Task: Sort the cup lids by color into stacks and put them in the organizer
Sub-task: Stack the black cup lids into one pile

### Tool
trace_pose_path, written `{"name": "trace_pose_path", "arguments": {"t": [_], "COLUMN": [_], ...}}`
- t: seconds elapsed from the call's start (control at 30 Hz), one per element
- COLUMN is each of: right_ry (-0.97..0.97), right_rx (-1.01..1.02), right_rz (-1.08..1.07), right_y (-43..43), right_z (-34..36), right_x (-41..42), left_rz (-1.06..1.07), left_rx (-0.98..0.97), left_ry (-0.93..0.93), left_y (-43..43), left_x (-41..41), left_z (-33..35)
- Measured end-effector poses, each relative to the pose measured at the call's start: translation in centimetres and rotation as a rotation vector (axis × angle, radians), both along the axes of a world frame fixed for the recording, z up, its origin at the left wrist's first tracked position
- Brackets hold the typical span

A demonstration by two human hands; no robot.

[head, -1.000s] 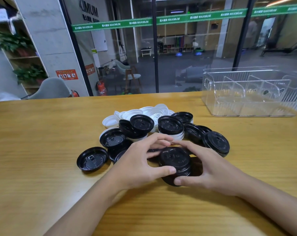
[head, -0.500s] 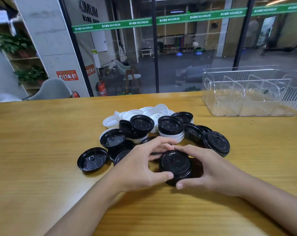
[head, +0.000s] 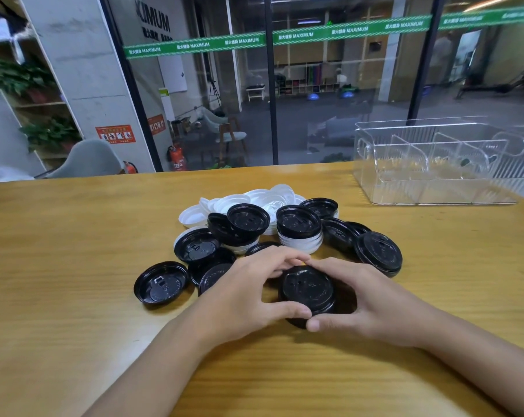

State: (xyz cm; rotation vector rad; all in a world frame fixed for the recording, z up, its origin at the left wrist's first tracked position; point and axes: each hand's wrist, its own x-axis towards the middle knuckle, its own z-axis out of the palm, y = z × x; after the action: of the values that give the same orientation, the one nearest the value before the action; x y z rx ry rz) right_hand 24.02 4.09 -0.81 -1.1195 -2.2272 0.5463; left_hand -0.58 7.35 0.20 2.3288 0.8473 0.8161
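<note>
Left hand [head: 242, 299] and right hand [head: 372, 305] are both curling around one short stack of black lids [head: 309, 288], near-centre on the table [head: 74, 266]. Behind it, roughly a dozen loose black lids [head: 378, 252] are mixing with white lids [head: 191, 216], too jumbled to count. One clear organizer [head: 435, 188] is sitting far right.

The table [head: 74, 266] is finished as smooth, yellow wood with a visible grain and a soft sheen. The stack of black lids [head: 307, 288] toward the near edge is moulded of thin, glossy, embossed plastic. The white lids [head: 191, 216] behind it are made of milkier, duller plastic. The organizer [head: 435, 194] at the far right corner is formed of clear, glossy plastic, ribbed along one wall
</note>
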Motion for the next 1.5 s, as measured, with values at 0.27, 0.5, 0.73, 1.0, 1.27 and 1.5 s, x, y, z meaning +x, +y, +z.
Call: {"name": "trace_pose_path", "arguments": {"t": [0.27,0.5,0.73,1.0,1.27,1.5], "right_ry": [-0.023,-0.035,-0.054,-0.025,0.018,0.042], "right_rx": [-0.017,-0.027,-0.033,-0.033,-0.040,-0.040], "right_rz": [-0.082,-0.112,-0.124,-0.167,-0.134,-0.101], "right_y": [0.2,0.2,0.3,0.4,0.4,0.3], "right_z": [0.3,0.4,0.4,0.1,-0.1,-0.2], "right_x": [0.3,0.4,0.5,0.6,0.4,0.2], "left_rz": [0.319,0.335,0.350,0.363,0.371,0.317], "left_rx": [0.275,0.315,0.240,0.263,0.020,0.002], "left_ry": [0.166,0.259,0.145,-0.109,-0.429,-0.241], "left_y": [1.7,2.1,2.1,1.7,1.1,0.5], "left_x": [-1.6,-1.2,-1.5,-1.4,-0.8,-0.2], "left_z": [-0.3,-0.6,-0.8,-0.1,0.5,-0.1]}}
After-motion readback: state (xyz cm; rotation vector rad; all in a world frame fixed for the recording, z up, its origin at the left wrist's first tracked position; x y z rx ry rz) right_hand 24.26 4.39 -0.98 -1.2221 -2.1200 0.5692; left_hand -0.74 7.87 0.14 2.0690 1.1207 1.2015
